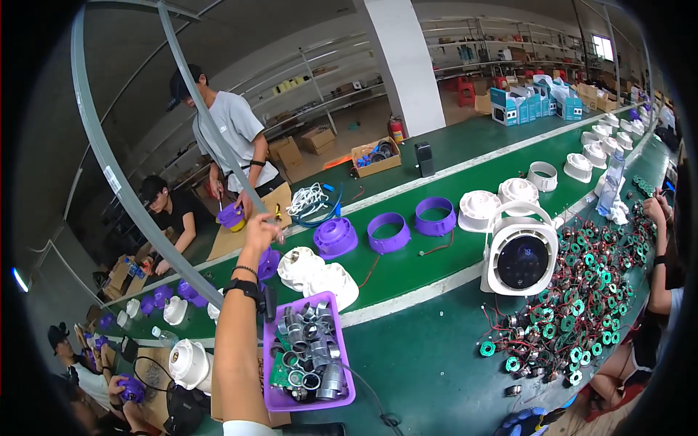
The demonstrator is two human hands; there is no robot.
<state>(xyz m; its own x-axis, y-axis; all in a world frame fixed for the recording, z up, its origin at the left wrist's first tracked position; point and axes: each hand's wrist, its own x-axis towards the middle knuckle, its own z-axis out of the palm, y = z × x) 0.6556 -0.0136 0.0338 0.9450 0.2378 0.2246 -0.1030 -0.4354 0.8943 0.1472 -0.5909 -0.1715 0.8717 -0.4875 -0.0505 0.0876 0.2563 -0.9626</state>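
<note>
My left hand, with a dark watch on its wrist, reaches out over the green conveyor belt. Its fingers look loosely spread and hold nothing that I can see. Just below the hand a purple round housing is partly hidden by my wrist. To the right lie white housings and a domed purple housing. Beside my forearm stands a purple tray of grey ring-shaped and cylindrical parts. A black upright object is next to the tray's far corner. My right hand is out of sight.
Purple rings, white housings and a white fan-like device line the belt. Green circuit rings with wires are heaped at right, by a person's hand. A grey metal frame rises at left. Other people work across the belt.
</note>
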